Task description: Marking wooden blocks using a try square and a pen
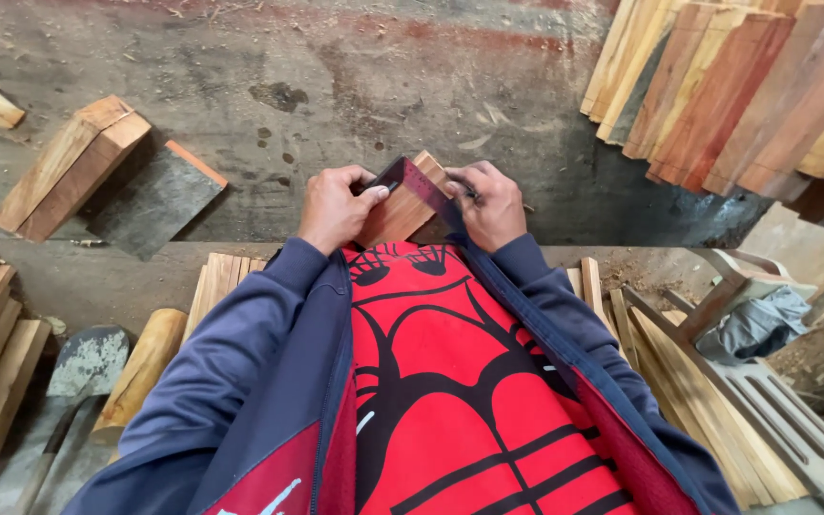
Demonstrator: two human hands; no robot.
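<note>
Stained grey concrete desk (336, 76) spreads ahead, with reddish-brown wooden planks (736, 86) leaning at the upper right. From the head view, the left hand (336, 208) curls shut around a small rectangular tan wooden block (398, 212) and a dark metal try square (422, 186) laid on it. The right hand (490, 205) grips the square's other arm, fingers closed, above a red shirt (450, 381).
</note>
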